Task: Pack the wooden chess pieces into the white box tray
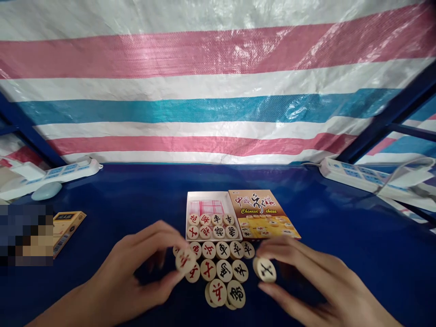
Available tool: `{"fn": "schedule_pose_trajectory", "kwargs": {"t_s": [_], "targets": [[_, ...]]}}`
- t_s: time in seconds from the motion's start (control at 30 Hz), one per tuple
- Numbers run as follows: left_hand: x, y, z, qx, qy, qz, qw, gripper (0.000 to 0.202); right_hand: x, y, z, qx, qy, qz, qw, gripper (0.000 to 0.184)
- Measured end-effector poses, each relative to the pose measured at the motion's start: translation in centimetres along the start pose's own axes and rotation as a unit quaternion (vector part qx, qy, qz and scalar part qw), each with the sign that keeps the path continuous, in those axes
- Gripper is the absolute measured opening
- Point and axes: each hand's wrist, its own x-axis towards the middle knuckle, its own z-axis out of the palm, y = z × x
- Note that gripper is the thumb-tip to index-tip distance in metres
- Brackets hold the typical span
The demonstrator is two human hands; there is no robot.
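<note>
- Chinese chess pieces [224, 271] are lying in rows and overlapping stacks on the blue bench [129, 195] at the lower centre of the frame; two more rows of four are sitting in the white tray [208, 196] just above, beside the printed lid [262, 213].
- At lower left of centre, the left hand [127, 263] is pinching a red-marked piece [185, 260] by its edge, its grip opening only about as wide as the disc.
- At lower right of centre, the right hand [320, 277] is curving thumb and fingers around the edge of a tilted black-marked piece [266, 270], apparently holding it; how firmly it is pressing, I cannot tell.
- Good handling, I judge, is relying on light, even edge pressure, leaving both marked faces uncovered; squeezing off-centre is risking a flip.
- Because the left fingertips are hovering close to the rows, lifting clear before any sideways motion is probably safer than sweeping low.
- Both forearms are slanting inward from the lower corners, the hands nearly mirroring each other, thumbs lying lower in the frame and index fingers arching above.
</note>
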Motion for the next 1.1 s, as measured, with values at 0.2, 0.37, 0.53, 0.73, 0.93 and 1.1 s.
{"fn": "schedule_pose_trajectory", "kwargs": {"t_s": [0.2,0.37,0.53,0.73,0.93,1.1], "targets": [[5.3,-0.4,1.8,-0.112,0.102,0.013,0.988,0.017,6.4,-0.3,2.0,0.081,0.004,-0.036,0.996,0.034],[4.3,-1.7,2.4,-0.041,0.149,0.006,0.988,0.022,6.3,0.1,3.4,0.065,0.048,-0.067,0.994,0.038],[3.4,-2.1,3.1,-0.014,0.152,0.019,0.988,0.031,5.3,0.6,3.8,0.053,0.056,-0.094,0.993,0.042],[3.2,-1.6,3.7,-0.018,0.128,0.048,0.991,0.033,4.8,0.5,4.1,0.03,0.059,-0.125,0.99,0.046],[3.0,-1.5,3.7,-0.019,0.123,0.044,0.991,0.032,4.4,0.4,4.4,0.022,0.059,-0.129,0.99,0.045],[3.0,-1.3,3.7,-0.018,0.131,0.027,0.991,0.027,4.3,0.0,4.3,0.031,0.075,-0.114,0.99,0.044]]}}
